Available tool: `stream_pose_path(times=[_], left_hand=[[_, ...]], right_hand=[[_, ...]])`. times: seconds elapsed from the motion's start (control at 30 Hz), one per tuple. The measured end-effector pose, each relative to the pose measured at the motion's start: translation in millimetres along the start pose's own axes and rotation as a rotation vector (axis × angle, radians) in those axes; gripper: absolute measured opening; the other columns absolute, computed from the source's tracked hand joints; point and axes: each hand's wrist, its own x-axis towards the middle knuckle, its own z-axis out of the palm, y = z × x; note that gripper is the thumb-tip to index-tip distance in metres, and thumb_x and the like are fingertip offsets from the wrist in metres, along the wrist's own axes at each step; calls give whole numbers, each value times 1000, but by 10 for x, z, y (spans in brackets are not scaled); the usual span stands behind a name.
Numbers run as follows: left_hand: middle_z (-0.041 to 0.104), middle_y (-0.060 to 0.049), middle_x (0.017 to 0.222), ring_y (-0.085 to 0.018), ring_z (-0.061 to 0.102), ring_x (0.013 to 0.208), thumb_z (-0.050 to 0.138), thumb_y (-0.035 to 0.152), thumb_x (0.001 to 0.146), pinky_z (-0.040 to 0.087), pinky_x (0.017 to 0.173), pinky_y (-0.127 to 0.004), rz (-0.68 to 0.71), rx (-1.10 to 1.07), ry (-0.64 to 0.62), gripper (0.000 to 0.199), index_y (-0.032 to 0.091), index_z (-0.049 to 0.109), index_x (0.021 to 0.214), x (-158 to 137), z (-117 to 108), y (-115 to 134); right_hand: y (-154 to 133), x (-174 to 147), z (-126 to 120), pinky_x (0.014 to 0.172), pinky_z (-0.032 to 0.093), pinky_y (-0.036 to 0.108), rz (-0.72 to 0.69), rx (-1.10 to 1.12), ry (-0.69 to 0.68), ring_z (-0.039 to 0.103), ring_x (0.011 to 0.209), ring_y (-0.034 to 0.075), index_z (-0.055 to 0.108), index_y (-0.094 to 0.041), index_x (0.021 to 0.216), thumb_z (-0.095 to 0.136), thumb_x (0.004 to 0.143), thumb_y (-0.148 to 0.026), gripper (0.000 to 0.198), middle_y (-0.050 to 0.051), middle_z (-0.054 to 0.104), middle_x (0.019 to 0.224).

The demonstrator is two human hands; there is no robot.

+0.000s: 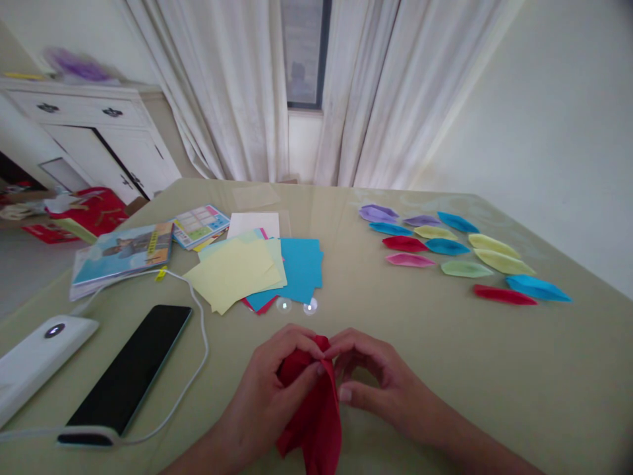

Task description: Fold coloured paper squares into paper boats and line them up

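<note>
A partly folded piece of red paper (316,422) is held low over the near middle of the table. My left hand (271,389) is closed on it, thumb in front and fingers behind. My right hand (378,379) pinches the paper's top edge with the index finger, close to my left fingertips, while its thumb rests near the right side. Several folded paper boats lie to the right, among them a red boat (504,295), a blue boat (539,288) and a green boat (465,268).
Loose yellow sheets (237,274) and blue sheets (302,267) are stacked beyond my left hand. At left lie a black phone (131,369), a white power bank (44,359) with a white cable (205,336), and a booklet (123,254). Curtains (237,86) hang behind the table.
</note>
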Motion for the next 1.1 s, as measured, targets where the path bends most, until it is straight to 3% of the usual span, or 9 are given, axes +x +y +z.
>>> stream_pose_path(times=[0.2, 0.47, 0.67, 0.9, 1.0, 1.1], left_hand=[[75, -2, 108, -20, 71, 101, 70, 16, 94, 53, 90, -29, -68, 6, 1, 11, 26, 75, 97, -9, -17, 14], [77, 0, 104, -19, 73, 97, 71, 16, 92, 54, 88, -28, -83, -15, -26, 13, 26, 76, 99, -2, -4, 45], [80, -3, 110, -22, 76, 100, 72, 30, 96, 59, 87, -30, -212, -111, -61, 22, 27, 73, 117, -20, -4, 29], [74, -9, 130, -27, 72, 109, 58, 52, 105, 58, 93, -36, -181, -129, -62, 36, 27, 72, 126, -126, -106, -6], [65, -10, 145, -32, 65, 125, 73, 58, 94, 56, 102, -40, -123, -134, -91, 48, 30, 68, 133, -164, -147, 43], [62, -9, 148, -31, 66, 120, 85, 50, 85, 59, 94, -36, -102, -63, -140, 50, 31, 68, 129, -146, -150, 119]], right_hand=[[13, 4, 0, 87, 56, 34, 12, -42, 11, 67, 99, 22, 73, -24, 121, 92, 83, -43, 47, 6, 72, 117], [-12, 4, 26, 84, 55, 32, -21, -75, 27, 66, 93, 19, 76, -22, 110, 91, 85, -37, 33, 5, 71, 108], [7, 12, 26, 82, 57, 31, -43, -77, 113, 68, 88, 19, 75, -21, 104, 89, 87, -32, 25, 4, 72, 102], [17, 20, -3, 79, 58, 30, -137, -126, 227, 69, 89, 19, 74, -23, 108, 87, 89, -32, 25, 5, 74, 103], [12, 23, -1, 80, 58, 31, -182, -152, 264, 69, 91, 19, 73, -24, 110, 86, 90, -32, 25, 5, 73, 105], [18, 19, 5, 79, 59, 31, -197, -181, 276, 69, 91, 20, 72, -24, 111, 86, 91, -32, 26, 6, 73, 108]])
